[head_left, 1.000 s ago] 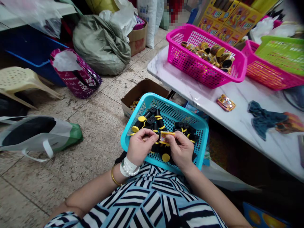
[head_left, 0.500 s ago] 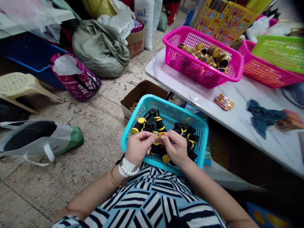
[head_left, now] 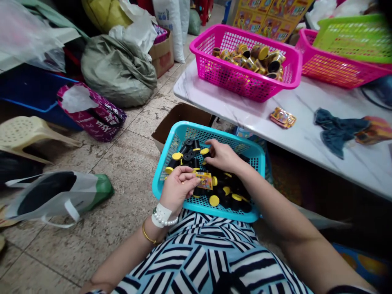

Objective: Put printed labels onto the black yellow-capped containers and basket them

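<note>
Over a turquoise basket [head_left: 260, 163] on my lap, my left hand [head_left: 179, 185] pinches a small printed yellow-orange sleeve [head_left: 204, 180] between thumb and fingers. Inside the basket lie several black cylindrical containers with yellow lids [head_left: 214, 200], pointing various ways. My right hand [head_left: 225, 156] is farther back in the basket, its thumb and fingers curled round one black container with a yellow lid [head_left: 205, 152]. The palm and forearm cover part of the pile behind them.
On the marble-patterned table [head_left: 309, 151], a pink basket [head_left: 232, 83] holds several wrapped containers. A stack of printed sleeves [head_left: 283, 117] and a dark blue cloth [head_left: 332, 130] lie in front. A cardboard box [head_left: 180, 113] stands behind my basket; a plastic stool [head_left: 23, 128] and bags are at left.
Both hands were together on the sleeve. My right hand has let go and moved back to a container, while my left hand keeps the sleeve. The view has shifted slightly.
</note>
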A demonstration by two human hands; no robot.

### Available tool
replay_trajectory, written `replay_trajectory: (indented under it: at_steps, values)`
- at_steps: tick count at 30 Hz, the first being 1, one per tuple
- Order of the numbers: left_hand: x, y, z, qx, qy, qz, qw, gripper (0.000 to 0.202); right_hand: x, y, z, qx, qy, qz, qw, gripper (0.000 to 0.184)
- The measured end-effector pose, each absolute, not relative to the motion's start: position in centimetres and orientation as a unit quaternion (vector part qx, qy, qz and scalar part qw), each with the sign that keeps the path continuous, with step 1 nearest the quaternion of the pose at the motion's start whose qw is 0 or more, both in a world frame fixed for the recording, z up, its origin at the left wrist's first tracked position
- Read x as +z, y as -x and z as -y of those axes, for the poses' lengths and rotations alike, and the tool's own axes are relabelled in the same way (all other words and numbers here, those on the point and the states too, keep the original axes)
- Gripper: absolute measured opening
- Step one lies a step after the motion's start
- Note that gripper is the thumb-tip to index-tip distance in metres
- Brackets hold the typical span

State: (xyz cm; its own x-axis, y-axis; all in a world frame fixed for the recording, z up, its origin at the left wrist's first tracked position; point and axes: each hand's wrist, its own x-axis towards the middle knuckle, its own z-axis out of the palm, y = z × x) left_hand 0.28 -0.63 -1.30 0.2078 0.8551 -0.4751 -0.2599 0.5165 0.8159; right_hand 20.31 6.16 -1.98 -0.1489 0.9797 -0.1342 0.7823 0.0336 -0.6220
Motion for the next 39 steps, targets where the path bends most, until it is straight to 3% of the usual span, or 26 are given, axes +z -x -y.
replay_trajectory:
  at_steps: [3, 5, 7, 11, 14, 22, 28, 34, 39]
  values:
    - [-1.4, -0.2, 0.4, 0.391, -0.308, -0.501, 0.709, 0.042, -0.1, -22.2, -2.5, 0.496, 0.575, 0.572, 0.311, 0.052]
    - [-1.5, -0.6, 0.4, 0.390, -0.324, -0.500, 0.702, 0.039, 0.6, -22.8, 0.3, 0.623, 0.528, 0.480, 0.321, 0.052]
    - [-1.7, -1.3, 0.6, 0.390, -0.349, -0.496, 0.693, 0.036, 0.8, -22.5, 2.6, 0.671, 0.524, 0.434, 0.295, 0.049]
    - [-1.8, -2.6, 1.0, 0.383, -0.380, -0.492, 0.683, 0.033, 0.2, -20.5, 4.8, 0.631, 0.566, 0.415, 0.332, 0.027]
    - [-1.7, -2.9, 1.3, 0.374, -0.383, -0.491, 0.687, 0.032, -0.3, -19.6, 4.9, 0.628, 0.554, 0.395, 0.377, 0.020]
    - [-1.6, -2.5, 1.4, 0.340, -0.400, -0.506, 0.685, 0.024, -1.6, -19.2, 4.7, 0.633, 0.523, 0.377, 0.429, 0.033]
    - [-1.2, -2.1, 0.3, 0.285, -0.308, -0.511, 0.750, 0.029, -1.6, -21.0, 5.2, 0.629, 0.524, 0.364, 0.445, 0.042]
    - [-1.1, -2.7, -0.4, 0.292, -0.254, -0.476, 0.790, 0.032, -0.4, -21.8, 5.9, 0.573, 0.511, 0.351, 0.537, 0.040]
    - [-0.6, -3.2, -0.7, 0.289, -0.176, -0.394, 0.854, 0.029, 0.0, -20.9, 5.9, 0.485, 0.569, 0.416, 0.518, 0.033]
